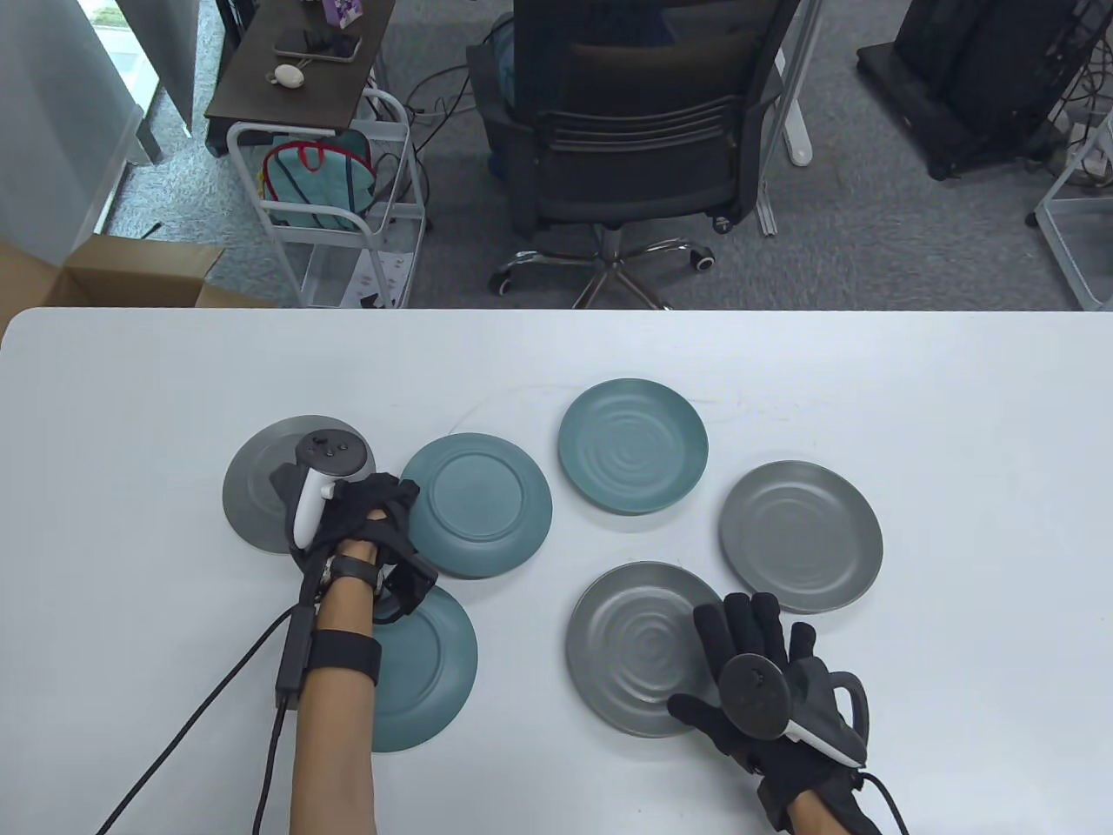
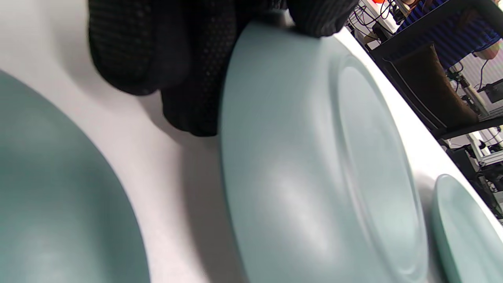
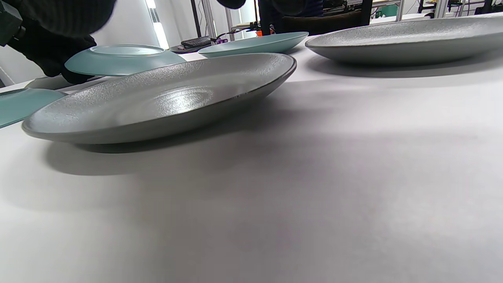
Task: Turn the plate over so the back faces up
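Starting at the far left of the table view, we are seeing a grey plate (image 1: 252, 487) half hidden under the left hand (image 1: 365, 513), whose tracker (image 1: 317, 483) is covering its rim. That hand is resting at the left edge of the upturned teal plate (image 1: 478, 504), which is showing its foot ring, back up. The left wrist view is adding what the overhead cannot: gloved fingers (image 2: 188, 78) are lying against that plate's (image 2: 314, 165) rim and one is touching its upper edge, though we cannot tell whether they are clamping it. Below the left forearm a second teal plate (image 1: 435, 670) is sitting face up.

Moving right, a third teal plate (image 1: 633, 445) is lying face up, then a grey plate (image 1: 639, 648) with the right hand (image 1: 765, 678) hovering spread over its right rim, fingers apart. The right wrist view is showing this plate (image 3: 165, 102) low and side-on. Furthest right is another grey plate (image 1: 800, 535).

We are counting six plates: three teal, three grey.

The white table (image 1: 956, 417) is carrying them all; beyond it are standing grey carpet, an office chair (image 1: 643, 148), a wire cart (image 1: 330, 209) and a cardboard box (image 1: 130, 270).
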